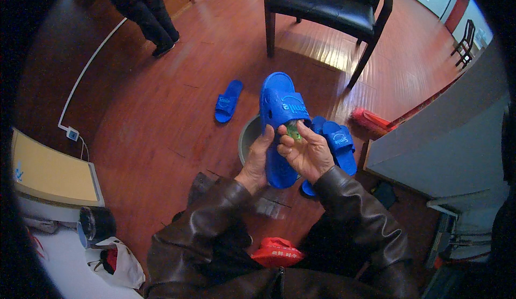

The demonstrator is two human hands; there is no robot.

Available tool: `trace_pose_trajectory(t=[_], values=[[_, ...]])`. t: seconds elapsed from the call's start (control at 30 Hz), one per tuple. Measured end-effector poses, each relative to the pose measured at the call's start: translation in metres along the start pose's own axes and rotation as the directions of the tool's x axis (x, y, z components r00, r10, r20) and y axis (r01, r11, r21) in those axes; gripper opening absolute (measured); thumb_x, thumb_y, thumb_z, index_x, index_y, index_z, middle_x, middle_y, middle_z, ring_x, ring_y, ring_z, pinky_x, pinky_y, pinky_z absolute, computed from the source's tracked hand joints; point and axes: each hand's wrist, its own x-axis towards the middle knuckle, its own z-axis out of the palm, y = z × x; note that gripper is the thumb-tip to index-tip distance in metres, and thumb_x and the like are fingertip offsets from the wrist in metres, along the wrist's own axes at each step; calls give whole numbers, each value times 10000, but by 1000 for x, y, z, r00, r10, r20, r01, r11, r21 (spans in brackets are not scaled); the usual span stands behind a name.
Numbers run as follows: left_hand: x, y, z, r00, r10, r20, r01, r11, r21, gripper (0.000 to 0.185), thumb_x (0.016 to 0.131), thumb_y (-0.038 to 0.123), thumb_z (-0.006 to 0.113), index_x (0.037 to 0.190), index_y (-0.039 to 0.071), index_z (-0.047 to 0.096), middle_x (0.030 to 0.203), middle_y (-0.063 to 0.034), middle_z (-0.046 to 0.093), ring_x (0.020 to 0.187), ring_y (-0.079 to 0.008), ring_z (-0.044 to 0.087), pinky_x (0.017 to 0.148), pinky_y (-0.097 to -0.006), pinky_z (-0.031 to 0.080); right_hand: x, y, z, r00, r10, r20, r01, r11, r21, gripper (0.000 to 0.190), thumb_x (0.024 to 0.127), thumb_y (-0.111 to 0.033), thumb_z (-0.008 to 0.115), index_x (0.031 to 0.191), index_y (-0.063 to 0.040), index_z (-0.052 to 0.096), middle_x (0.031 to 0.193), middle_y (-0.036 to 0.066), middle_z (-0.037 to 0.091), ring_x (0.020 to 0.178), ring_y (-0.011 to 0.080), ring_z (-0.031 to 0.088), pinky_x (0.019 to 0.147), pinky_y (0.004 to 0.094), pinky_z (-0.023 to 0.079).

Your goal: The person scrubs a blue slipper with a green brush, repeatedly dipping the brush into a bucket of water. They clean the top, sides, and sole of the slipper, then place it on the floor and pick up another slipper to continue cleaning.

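Note:
A blue plastic slide slipper (278, 97) with raised lettering on its strap is held up before me. My left hand (257, 160) grips its left edge, thumb on top. My right hand (308, 149) pinches a crumpled green, see-through piece (293, 130) at the strap's opening; what it is made of I cannot tell. Under the slipper stands a grey round basin or bucket (244, 141), partly hidden. On the floor to the left lies a single blue slipper (228, 101). More blue slippers (342, 147) lie at the right, partly behind my right hand.
A black chair (326, 6) stands ahead. A person in dark trousers (151, 16) is at the upper left. A red brush or broom head (373, 121) lies beside the grey panel (435, 137) at right. A red bag (278, 252) is below me; a white plastic bag (127, 266) sits lower left.

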Motion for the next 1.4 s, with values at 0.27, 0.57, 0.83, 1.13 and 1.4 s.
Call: trace_pose_trajectory(t=[0.27, 0.57, 0.83, 1.13, 1.4], values=[[-3, -2, 3, 998, 33, -50, -32, 999, 23, 460, 857, 571, 678, 998, 138, 617, 938, -38, 646, 878, -168, 641, 806, -317, 548, 2, -2, -1, 997, 56, 54, -50, 993, -106, 200, 964, -158, 538, 1122, -34, 547, 1051, 118, 664, 721, 179, 604, 725, 390, 495], [-3, 17, -8, 968, -102, 228, 106, 994, -5, 527, 845, 626, 649, 1010, 127, 611, 937, -47, 646, 841, -172, 656, 756, -309, 565, -2, -3, -1, 996, 82, 45, -64, 949, -308, 192, 991, -150, 510, 1164, -72, 485, 976, 113, 649, 571, 140, 537, 599, 355, 472], [-8, 5, 19, 998, 49, -50, -47, 998, 34, 611, 863, 604, 641, 1152, 69, 586, 987, -74, 656, 886, -193, 665, 827, -334, 558, 3, -5, -14, 988, 7, -152, -27, 991, -128, 189, 971, -166, 569, 1128, -72, 524, 1015, 138, 692, 648, 154, 610, 627, 349, 509], [4, 5, -13, 992, -70, 102, 63, 995, 76, 508, 888, 595, 618, 974, 94, 625, 792, -58, 655, 693, -147, 637, 668, -265, 529, 2, -10, -5, 992, 99, -84, -122, 933, -338, 210, 968, -193, 581, 1097, -27, 573, 966, 102, 717, 623, 157, 635, 569, 321, 518], [3, 5, 2, 1000, 5, -2, -5, 997, 77, 649, 858, 623, 633, 1189, 67, 591, 1051, -87, 650, 950, -213, 648, 861, -364, 541, -1, 6, -17, 992, 16, -126, -24, 998, -63, 174, 996, -192, 557, 1125, -76, 541, 1010, 132, 704, 637, 139, 630, 597, 290, 524]])
